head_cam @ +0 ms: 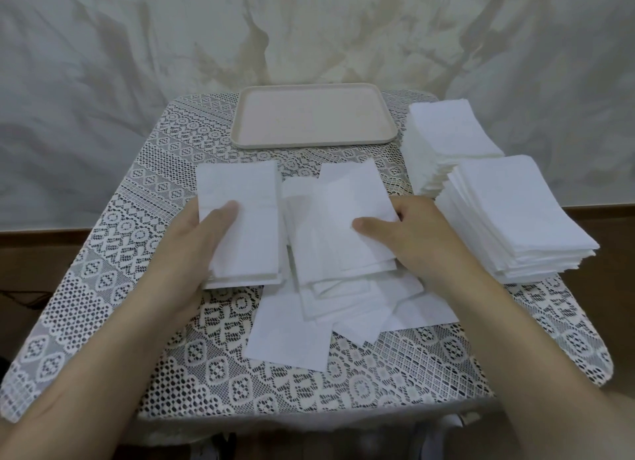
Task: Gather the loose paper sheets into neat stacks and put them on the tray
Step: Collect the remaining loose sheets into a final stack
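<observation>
- head view: our left hand (192,243) grips a squared stack (242,198), right hand (415,234) pinches loose sheets (330,250) beside it.
- tray (312,144) sits beyond; we should align edges before adding.

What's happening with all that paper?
A person is tidying white paper sheets on a lace-covered table. The left hand grips a small neat stack, thumb on top. The right hand pinches the top sheets of the messy loose pile in the middle. Two tall stacks sit at the right side. No paper is on the tray yet.
</observation>
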`<act>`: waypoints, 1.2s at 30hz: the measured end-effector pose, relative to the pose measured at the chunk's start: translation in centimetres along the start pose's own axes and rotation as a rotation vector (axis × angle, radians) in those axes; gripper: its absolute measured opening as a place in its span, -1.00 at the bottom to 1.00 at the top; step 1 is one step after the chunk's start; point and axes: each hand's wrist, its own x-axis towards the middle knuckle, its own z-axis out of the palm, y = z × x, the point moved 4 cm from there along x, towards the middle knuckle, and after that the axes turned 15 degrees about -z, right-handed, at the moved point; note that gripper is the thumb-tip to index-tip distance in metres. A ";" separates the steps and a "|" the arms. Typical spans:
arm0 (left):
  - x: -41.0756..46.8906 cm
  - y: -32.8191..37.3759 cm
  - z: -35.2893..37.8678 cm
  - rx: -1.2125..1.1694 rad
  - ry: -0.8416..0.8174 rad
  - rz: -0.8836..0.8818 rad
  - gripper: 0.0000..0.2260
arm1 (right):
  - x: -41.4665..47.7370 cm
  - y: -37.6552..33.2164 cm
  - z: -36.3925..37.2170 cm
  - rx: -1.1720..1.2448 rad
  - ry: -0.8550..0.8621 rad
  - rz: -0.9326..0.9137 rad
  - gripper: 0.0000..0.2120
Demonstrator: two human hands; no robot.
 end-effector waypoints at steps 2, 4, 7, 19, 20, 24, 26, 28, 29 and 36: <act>0.1 0.0 -0.1 0.002 -0.005 0.002 -0.81 | 0.2 -0.2 0.0 -0.013 0.036 -0.031 -0.81; 0.0 0.0 0.0 0.004 -0.016 0.001 -0.81 | 0.3 -0.2 0.2 0.003 0.051 -0.025 -0.85; -0.1 0.0 0.1 0.006 -0.019 0.003 -0.83 | 0.1 -0.4 0.7 -0.037 -0.036 -0.001 -0.88; 0.1 -0.1 0.2 0.009 -0.019 -0.010 -0.88 | 0.4 -0.3 1.2 -0.247 -0.108 -0.041 -0.52; 0.1 -0.1 0.1 0.010 -0.015 -0.008 -0.88 | 0.5 -0.3 1.2 -0.249 -0.104 -0.038 -0.47; 0.1 -0.1 0.3 0.017 -0.021 -0.004 -0.88 | 0.5 -0.2 1.5 -0.328 -0.116 -0.060 -0.71; 0.1 -0.2 0.5 0.016 -0.026 0.000 -0.87 | 0.5 -0.4 1.7 -0.366 -0.122 -0.072 -0.75; 0.1 -0.2 0.6 0.018 -0.033 0.000 -0.86 | 0.4 -0.9 1.8 -0.373 -0.120 -0.103 -0.77; 0.1 -0.2 0.6 0.017 -0.039 -0.002 -0.85 | 0.3 -1.2 1.6 -0.377 -0.111 -0.118 -0.79; 0.1 -0.2 0.3 0.002 -0.039 -0.007 -0.84 | 0.1 -1.3 -0.8 -0.368 -0.083 -0.095 -0.68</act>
